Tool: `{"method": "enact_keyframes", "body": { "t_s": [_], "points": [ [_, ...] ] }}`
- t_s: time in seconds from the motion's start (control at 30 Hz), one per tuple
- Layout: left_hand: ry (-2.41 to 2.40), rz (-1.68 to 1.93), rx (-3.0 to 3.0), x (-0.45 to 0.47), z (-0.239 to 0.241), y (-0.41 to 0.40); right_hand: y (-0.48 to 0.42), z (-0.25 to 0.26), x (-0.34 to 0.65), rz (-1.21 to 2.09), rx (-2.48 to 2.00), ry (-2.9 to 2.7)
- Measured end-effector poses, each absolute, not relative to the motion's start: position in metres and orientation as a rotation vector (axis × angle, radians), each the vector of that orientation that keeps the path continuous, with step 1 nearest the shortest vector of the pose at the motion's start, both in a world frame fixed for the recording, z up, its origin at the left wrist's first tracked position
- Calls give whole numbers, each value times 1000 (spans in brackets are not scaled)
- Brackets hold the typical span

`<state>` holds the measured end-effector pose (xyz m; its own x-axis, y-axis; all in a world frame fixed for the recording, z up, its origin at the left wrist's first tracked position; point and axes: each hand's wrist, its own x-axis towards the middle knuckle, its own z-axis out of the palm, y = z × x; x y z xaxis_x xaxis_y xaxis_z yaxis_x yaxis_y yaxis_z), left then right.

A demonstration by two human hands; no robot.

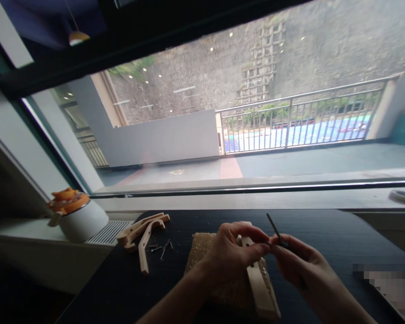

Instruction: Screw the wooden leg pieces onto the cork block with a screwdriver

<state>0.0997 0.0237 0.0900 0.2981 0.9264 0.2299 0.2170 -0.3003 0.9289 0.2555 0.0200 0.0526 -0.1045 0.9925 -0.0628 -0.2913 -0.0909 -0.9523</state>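
Observation:
My right hand point(300, 265) is closed on a thin dark metal rod point(272, 223), whose free end points up and away. Whether it is a tool or a fastener I cannot tell. The fingertips of my left hand point(231, 252) come together close to those of my right; whatever they pinch is hidden. Beneath my left hand a pale wooden bar point(261, 290) with a hole lies on a brown, cardboard-like block point(199, 247). Left of the block are curved wooden pieces point(143, 252) with holes, and several small metal screws point(164, 249).
The dark table point(310, 220) stands against a window sill point(189, 204). A white pot with an orange lid point(83, 218) sits on the ledge at left. At far right a round white object point(403, 196) rests on the sill. A blurred patch covers the lower right corner.

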Motion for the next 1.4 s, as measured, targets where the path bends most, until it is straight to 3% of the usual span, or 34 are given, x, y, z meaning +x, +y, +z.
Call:
{"method": "enact_keyframes", "body": {
  "t_s": [0.27,0.43,0.83,1.2,1.4],
  "points": [
    [1226,975,1837,83,105,17,25,48,268,1428,-1023,-1091],
    [1176,711,1939,75,91,17,30,48,272,1312,-1103,-1072],
    [1190,655,2194,75,76,25,27,54,271,1233,-1149,-1246],
    [1136,616,2060,70,66,30,41,138,312,670,-1257,-1746],
    [1122,631,2037,69,64,33,41,161,291,605,-1070,-1725]
  ]
}}
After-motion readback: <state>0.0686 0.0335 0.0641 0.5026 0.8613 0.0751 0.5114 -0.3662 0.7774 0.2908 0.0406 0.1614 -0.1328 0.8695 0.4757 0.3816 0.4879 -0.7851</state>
